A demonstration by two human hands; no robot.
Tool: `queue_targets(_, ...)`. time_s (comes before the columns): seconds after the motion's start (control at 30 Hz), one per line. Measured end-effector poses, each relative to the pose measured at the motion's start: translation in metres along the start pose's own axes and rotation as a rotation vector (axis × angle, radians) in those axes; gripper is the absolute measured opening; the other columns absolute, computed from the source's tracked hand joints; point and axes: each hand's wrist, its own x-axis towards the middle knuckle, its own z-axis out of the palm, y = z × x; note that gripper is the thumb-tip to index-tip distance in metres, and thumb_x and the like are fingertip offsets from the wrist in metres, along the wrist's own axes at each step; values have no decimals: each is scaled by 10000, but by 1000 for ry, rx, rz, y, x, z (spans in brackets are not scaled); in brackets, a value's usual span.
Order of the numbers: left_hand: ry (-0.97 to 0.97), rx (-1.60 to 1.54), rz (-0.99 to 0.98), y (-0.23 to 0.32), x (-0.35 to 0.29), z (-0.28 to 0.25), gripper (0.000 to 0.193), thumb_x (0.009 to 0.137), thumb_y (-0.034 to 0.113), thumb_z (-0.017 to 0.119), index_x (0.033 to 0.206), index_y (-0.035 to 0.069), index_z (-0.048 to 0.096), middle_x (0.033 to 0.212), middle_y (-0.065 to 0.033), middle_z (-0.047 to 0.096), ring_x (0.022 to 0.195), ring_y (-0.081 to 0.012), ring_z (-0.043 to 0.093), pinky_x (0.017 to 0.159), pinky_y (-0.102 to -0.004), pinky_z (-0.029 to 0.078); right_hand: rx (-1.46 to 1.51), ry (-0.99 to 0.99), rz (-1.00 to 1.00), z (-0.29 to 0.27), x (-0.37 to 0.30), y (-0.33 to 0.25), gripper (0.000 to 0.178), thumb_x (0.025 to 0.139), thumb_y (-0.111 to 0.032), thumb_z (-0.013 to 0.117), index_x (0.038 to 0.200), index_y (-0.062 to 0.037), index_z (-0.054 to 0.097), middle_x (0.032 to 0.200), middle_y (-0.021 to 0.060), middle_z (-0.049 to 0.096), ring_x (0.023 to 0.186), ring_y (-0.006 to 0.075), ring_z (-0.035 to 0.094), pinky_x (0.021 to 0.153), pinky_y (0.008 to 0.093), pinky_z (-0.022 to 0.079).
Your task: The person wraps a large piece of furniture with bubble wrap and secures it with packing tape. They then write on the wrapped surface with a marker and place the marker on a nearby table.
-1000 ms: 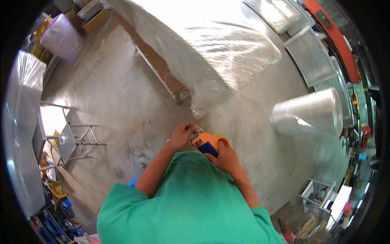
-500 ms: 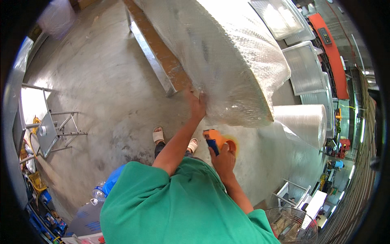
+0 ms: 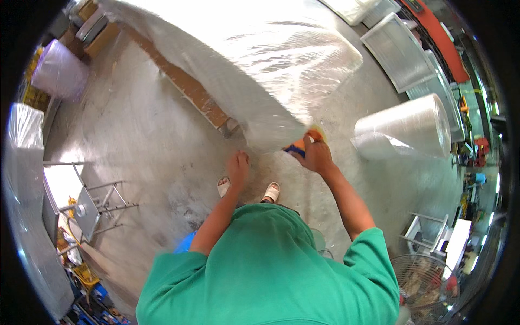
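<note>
An orange-and-blue handheld tape dispenser (image 3: 297,145) was at the near lower corner of a large sheet of clear bubble wrap (image 3: 271,92); whether the two touched could not be told. The right hand (image 3: 318,155) gripped the dispenser from its four o'clock side, fingers clamped around its body, with that forearm reaching up from five o'clock. The left hand (image 3: 237,169) was at eight o'clock from the dispenser, just beside the wrap's lower edge. Its fingers were blurred and seemed bent; whether they were apart, together or pinching the plastic could not be told.

The wrap spread away toward eleven o'clock, shining brightly on top, and lay over a long table (image 3: 197,95) whose brown edge ran out toward ten o'clock. Two pale sandals (image 3: 272,192) showed on the concrete floor (image 3: 146,130) at seven and eight o'clock, with the person's green shirt (image 3: 271,260) below them around six.

Farther out, a fat roll of clear plastic (image 3: 398,127) lay near three o'clock. Framed panels (image 3: 400,54) leaned between one and two, with a red strip (image 3: 444,40) beyond them. A round wire fan (image 3: 425,276) stood between four and five, a metal stand (image 3: 89,208) between eight and nine, and a purple wrapped roll (image 3: 59,70) between nine and ten.
</note>
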Motion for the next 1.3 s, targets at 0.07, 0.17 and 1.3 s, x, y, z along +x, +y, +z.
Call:
queue_targets(0.07, -273, 15, -67, 0, -25, 12, 306, 1003, 277, 583, 1020, -14, 675, 968, -106, 689, 895, -183, 641, 772, -342, 515, -29, 181, -38, 9, 3, 22, 751, 851, -548, 722, 1199, 95, 552, 1091, 317, 676, 1139, 445, 629, 937, 482, 522)
queue_targets(0.17, -403, 220, 89, 77, -42, 47, 375, 995, 290, 602, 1184, -27, 666, 1162, -145, 702, 1011, -200, 664, 846, -330, 521, 35, 231, 32, 25, 1, 42, 721, 859, -538, 715, 1173, 94, 567, 1114, 316, 670, 1154, 445, 623, 971, 486, 507)
queue_targets(1.3, -665, 176, -235, 161, -79, 25, 435, 1021, 380, 588, 1298, 53, 663, 1159, -96, 704, 1052, -186, 630, 947, -338, 486, 1331, -6, 80, 72, -159, -14, 615, 874, -434, 779, 1237, 40, 631, 1052, 127, 714, 930, 193, 664, 836, 342, 529)
